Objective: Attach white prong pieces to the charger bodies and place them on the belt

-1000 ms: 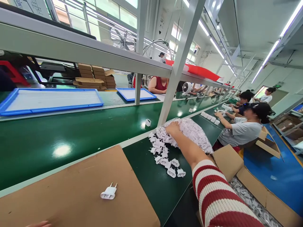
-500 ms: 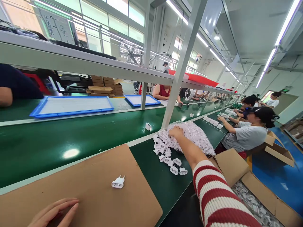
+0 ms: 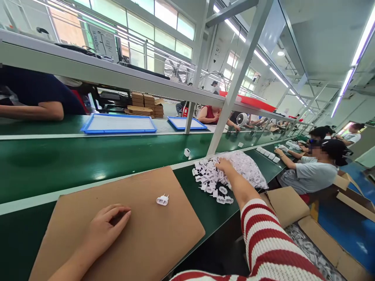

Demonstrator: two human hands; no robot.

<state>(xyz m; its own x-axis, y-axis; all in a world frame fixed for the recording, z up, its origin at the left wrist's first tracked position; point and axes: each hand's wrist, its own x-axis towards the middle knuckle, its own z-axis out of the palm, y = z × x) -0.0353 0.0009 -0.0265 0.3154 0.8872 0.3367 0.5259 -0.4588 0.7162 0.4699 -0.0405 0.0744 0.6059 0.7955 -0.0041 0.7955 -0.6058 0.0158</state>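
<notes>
A sheet of brown cardboard [image 3: 137,242] lies on the green table. My left hand [image 3: 109,226] rests over it, thumb and fingers curved with a gap between them, holding nothing. To its right, a single white plug piece [image 3: 162,200] lies on the cardboard with its pins pointing up. My right hand [image 3: 225,166] reaches into a pile of white plug pieces [image 3: 206,177] at the mouth of a clear plastic bag [image 3: 249,168] full of them. Its fingertips are among the pieces, and what they hold, if anything, is hidden.
A green belt [image 3: 73,156] crosses behind, carrying a white piece [image 3: 186,152]. Blue-rimmed trays [image 3: 120,132] lie beyond it. A metal post [image 3: 234,86] rises beside the bag. At right are a person [image 3: 316,171] and an open carton [image 3: 325,238].
The view has shifted, showing more of my left hand and the cardboard. My right hand remains at the pile, where the pieces are spread a little differently.
</notes>
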